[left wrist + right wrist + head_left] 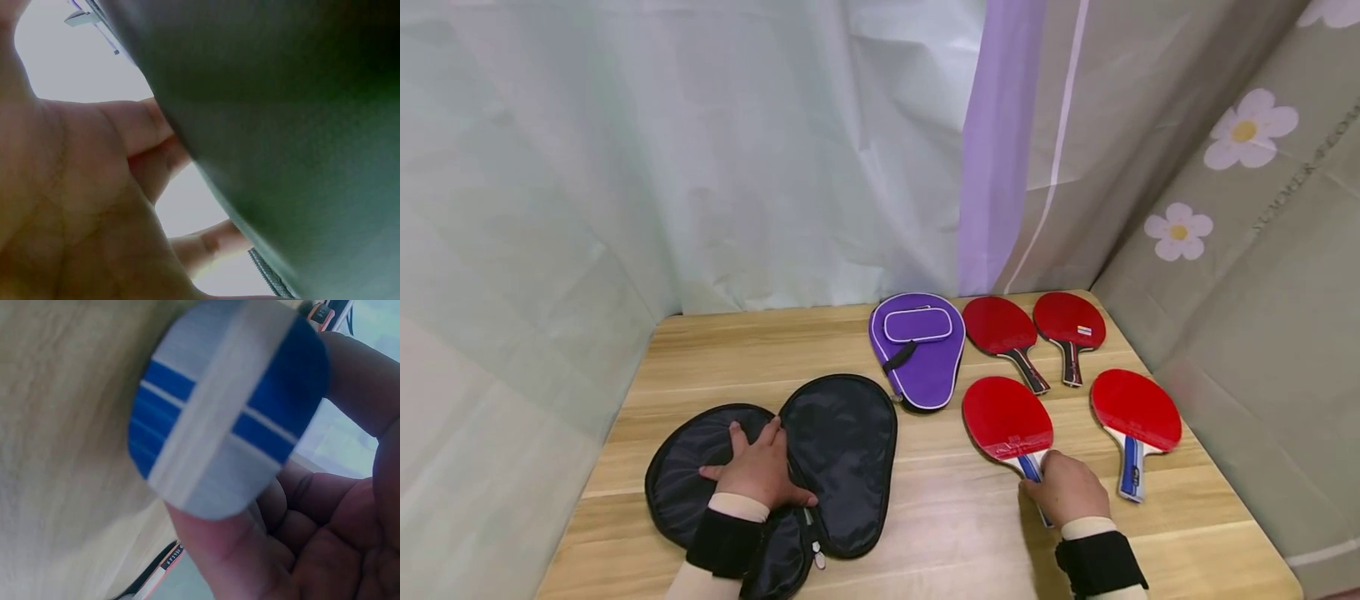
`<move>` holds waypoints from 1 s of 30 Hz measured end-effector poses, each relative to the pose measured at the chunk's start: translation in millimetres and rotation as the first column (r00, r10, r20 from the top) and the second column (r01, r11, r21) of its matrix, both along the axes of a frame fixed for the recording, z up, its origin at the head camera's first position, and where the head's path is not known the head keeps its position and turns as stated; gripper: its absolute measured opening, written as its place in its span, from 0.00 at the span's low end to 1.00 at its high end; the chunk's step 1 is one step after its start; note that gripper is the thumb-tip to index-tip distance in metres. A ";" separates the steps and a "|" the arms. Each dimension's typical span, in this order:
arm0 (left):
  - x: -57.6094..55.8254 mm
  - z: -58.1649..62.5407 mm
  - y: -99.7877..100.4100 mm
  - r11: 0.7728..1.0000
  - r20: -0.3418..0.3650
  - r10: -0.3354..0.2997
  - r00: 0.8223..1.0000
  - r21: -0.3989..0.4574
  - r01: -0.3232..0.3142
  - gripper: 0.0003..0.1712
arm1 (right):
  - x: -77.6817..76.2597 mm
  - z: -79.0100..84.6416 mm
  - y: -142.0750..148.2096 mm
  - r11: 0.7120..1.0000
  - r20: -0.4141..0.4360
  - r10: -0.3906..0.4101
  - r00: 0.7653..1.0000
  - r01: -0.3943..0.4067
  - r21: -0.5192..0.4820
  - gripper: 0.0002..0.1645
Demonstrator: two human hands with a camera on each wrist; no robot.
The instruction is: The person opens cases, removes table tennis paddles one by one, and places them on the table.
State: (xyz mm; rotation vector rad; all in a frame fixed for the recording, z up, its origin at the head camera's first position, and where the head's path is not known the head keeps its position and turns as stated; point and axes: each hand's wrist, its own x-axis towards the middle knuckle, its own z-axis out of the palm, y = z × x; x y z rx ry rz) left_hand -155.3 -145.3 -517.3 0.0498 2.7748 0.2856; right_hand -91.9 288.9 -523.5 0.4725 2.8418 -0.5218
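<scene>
Fingers spread, my left hand [757, 468] rests on a black zippered paddle case [838, 462] that lies unfolded in two halves. Its thumb reaches the seam beside the right half. In the left wrist view, dark fabric [281, 137] hides the fingertips of that palm-side hand [69, 181]. My right hand [1067, 490] pinches the blue-and-white handle of a red table tennis paddle [1007, 417] between thumb and fingers. The right wrist view shows the handle's butt end [228, 409] close up, gripped by the hand [331, 512].
Behind lies a purple paddle case [936, 367] with white piping. Two dark-handled red paddles [1000, 323] [1070, 318] are at the back right. Another blue-handled red paddle [1137, 408] lies near the right edge of the wooden table [955, 517]. Curtains [775, 167] enclose the table.
</scene>
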 end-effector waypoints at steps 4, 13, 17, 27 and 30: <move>-0.2 0.7 -0.5 1.000 0.011 0.006 1.000 -0.003 -0.006 0.77 | -2.4 0.4 0.6 1.000 0.015 -0.002 1.000 0.002 -0.012 0.23; -0.2 1.0 -1.3 1.000 0.003 0.001 1.000 -0.006 0.000 0.77 | -4.3 -3.3 2.6 0.998 0.021 -0.011 1.000 0.012 -0.058 0.24; -0.3 0.4 -1.0 1.000 0.005 0.000 1.000 -0.001 0.000 0.77 | -4.8 -3.9 3.9 0.998 0.024 -0.001 1.000 0.002 -0.058 0.24; 0.2 -0.3 -5.9 1.000 0.004 -0.025 1.000 0.006 0.025 0.77 | -3.6 0.6 1.1 0.998 0.057 -0.015 0.998 0.018 -0.053 0.30; 0.5 1.1 -6.1 1.000 -0.001 -0.025 1.000 0.002 0.025 0.76 | -4.6 9.8 -3.1 1.000 0.036 -0.020 0.999 0.020 -0.005 0.40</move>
